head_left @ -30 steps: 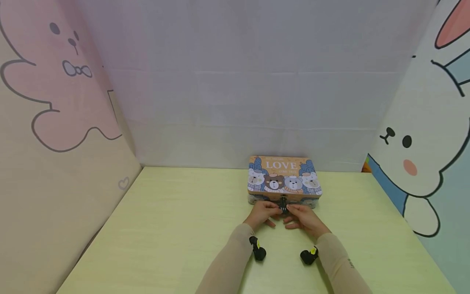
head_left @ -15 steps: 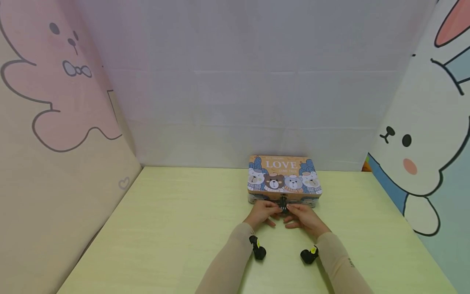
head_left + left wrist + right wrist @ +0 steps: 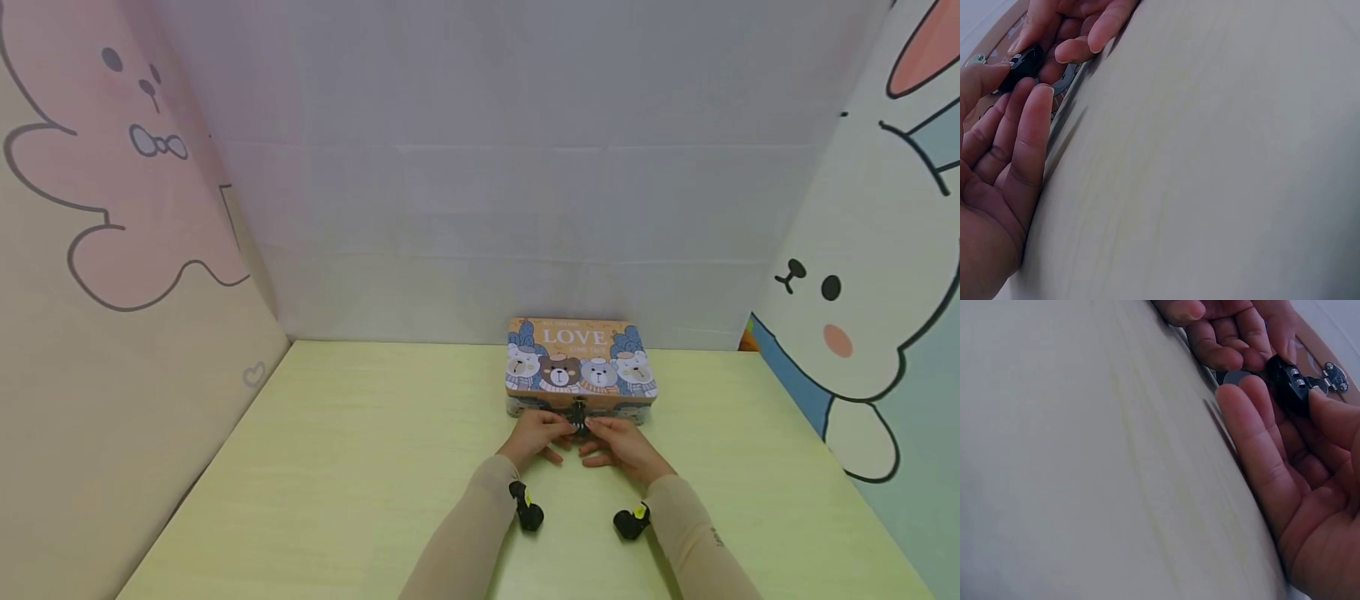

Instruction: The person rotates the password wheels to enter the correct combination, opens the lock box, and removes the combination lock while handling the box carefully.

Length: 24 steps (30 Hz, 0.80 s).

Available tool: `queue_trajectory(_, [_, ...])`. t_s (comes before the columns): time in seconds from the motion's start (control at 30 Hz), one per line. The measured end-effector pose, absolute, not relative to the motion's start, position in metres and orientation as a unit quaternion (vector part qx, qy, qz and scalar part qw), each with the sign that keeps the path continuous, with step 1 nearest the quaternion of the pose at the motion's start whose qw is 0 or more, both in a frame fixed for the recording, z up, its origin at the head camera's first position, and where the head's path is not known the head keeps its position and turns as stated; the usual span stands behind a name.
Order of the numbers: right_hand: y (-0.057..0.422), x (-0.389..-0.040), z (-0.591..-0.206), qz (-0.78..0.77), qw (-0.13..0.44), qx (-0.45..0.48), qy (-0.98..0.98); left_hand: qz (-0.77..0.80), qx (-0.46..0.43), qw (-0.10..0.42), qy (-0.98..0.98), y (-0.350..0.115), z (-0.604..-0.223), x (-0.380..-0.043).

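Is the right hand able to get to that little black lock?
Yes, it seems so: the right hand holds one side of the black lock, and the left hand, on the other side, leaves its way free.

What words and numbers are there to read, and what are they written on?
"LOVE": big white letters on the box lid.
Smaller lines above and below "LOVE" on the lid: too blurred to read.
Black lock: any numbers are too small to read.
Right sleeve: a dark mark, too small to tell if it's letters.
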State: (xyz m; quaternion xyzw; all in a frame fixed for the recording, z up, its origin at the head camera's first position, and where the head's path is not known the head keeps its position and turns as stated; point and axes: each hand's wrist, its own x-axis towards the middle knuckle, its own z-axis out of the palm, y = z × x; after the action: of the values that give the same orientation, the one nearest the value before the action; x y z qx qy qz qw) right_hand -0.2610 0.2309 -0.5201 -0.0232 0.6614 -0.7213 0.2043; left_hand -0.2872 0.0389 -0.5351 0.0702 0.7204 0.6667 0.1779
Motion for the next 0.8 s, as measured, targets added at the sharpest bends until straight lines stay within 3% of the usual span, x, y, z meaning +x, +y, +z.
queue_trajectory(0.8, [0.2292,-0.2606,-0.5209,-0.728,0.202,-0.023,0.655,0.664,0.059,0.182,0.723,0.04,-0.5326,-0.2862])
